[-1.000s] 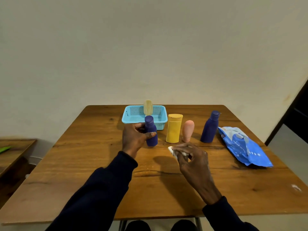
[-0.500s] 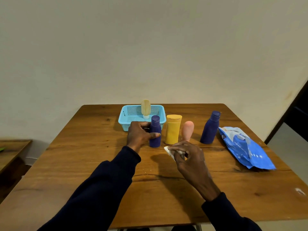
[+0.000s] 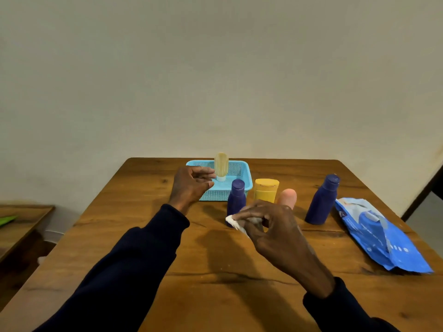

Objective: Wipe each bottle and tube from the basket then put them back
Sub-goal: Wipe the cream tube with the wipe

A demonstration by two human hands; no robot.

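Note:
A light blue basket (image 3: 242,185) stands at the table's far middle with a pale beige tube (image 3: 221,165) upright inside. In front of it stand a small dark blue bottle (image 3: 236,196), a yellow bottle (image 3: 265,189) and a pink tube (image 3: 287,197). A taller dark blue bottle (image 3: 322,201) stands further right. My left hand (image 3: 191,185) hovers over the basket's left side, fingers relaxed and empty, near the beige tube. My right hand (image 3: 271,226) pinches a white wipe (image 3: 232,221) in front of the small blue bottle.
A blue wipes packet (image 3: 381,236) lies on the wooden table (image 3: 215,271) at the right. A lower wooden surface (image 3: 21,219) sits off to the left. The wall stands just behind the table's far edge.
My left hand has let go of the small dark blue bottle, which now stands on the table, and has moved left and back toward the basket. My right hand still holds the wipe.

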